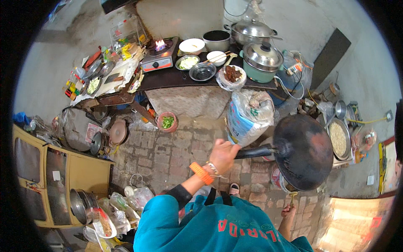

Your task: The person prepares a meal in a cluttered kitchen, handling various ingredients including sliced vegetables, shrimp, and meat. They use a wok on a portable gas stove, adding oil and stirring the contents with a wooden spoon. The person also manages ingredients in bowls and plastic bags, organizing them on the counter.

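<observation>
My left hand, with an orange band at the wrist, grips the black handle of a dark wok. The wok is held tilted off to the right, partly over a printed bucket on the floor. I cannot tell for certain whether its inner or outer face shows. Low on the right, my right hand closes around the yellowish handle of a small tool. That tool's head reaches the wok's lower rim; its working end is hidden.
A lit gas stove burns on the dark counter, beside bowls and lidded pots. A large plastic sack stands near the wok handle. A pink basket of green vegetables sits on the brick floor. Right stands a pan of pale food.
</observation>
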A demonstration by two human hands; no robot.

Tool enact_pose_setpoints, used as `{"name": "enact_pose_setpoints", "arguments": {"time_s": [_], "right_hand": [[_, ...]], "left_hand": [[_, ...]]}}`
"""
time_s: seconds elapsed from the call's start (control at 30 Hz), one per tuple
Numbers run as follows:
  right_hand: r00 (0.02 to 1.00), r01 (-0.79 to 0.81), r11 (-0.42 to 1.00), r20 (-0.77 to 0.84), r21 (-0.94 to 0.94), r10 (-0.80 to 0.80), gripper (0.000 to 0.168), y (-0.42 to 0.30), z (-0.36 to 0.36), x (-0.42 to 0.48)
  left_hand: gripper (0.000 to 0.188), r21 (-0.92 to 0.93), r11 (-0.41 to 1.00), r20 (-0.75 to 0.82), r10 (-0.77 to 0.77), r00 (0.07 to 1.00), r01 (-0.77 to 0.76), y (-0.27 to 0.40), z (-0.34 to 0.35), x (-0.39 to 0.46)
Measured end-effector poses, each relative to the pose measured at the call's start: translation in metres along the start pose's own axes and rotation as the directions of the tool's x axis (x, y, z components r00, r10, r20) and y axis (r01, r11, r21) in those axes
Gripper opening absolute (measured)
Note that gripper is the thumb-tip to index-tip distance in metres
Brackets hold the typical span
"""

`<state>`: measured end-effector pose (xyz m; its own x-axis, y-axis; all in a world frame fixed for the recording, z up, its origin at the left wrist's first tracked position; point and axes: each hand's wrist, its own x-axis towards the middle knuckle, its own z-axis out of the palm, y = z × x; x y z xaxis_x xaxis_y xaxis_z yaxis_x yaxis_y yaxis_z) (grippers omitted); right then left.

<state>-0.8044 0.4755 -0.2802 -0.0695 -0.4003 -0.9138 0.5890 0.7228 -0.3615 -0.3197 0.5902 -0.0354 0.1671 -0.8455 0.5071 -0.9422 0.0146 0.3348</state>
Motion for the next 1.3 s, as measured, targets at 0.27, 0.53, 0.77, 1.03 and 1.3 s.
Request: {"name": "enact_pose_setpoints", "arguments": {"time_s": [0.27, 0.53, 0.77, 1.03, 1.3], "right_hand": [[0.993, 0.087, 0.977, -0.060, -0.194, -0.100, 0.036, 0.066, 0.102, 0.019], [0.950, 0.156, 0.890, 0.313, -0.429, -0.015, 0.033, 0.192, 0.286, -0.023], [0.856, 0.319, 0.679, 0.509, -0.661, 0.093, 0.028, 0.308, 0.451, -0.148], [0.681, 0.460, 0.594, 0.691, -0.661, 0.242, 0.027, 0.410, 0.612, -0.182], [0.639, 0.493, 0.513, 0.693, -0.703, 0.335, 0.027, 0.452, 0.743, -0.180]], "left_hand": [[0.033, 0.137, 0.916, -0.233, -0.339, 0.911, 0.376, -0.142, -0.104, -0.080], [0.033, -0.042, 0.760, -0.406, -0.606, 0.684, 0.649, -0.281, -0.180, -0.121], [0.022, -0.335, 0.648, -0.414, -0.754, 0.511, 0.684, -0.409, -0.219, -0.078], [0.011, -0.812, 0.392, -0.123, -0.840, 0.529, 0.433, -0.569, -0.249, 0.027], [0.011, -0.871, 0.175, 0.169, -0.770, 0.615, 0.458, -0.685, -0.223, 0.082]]}}
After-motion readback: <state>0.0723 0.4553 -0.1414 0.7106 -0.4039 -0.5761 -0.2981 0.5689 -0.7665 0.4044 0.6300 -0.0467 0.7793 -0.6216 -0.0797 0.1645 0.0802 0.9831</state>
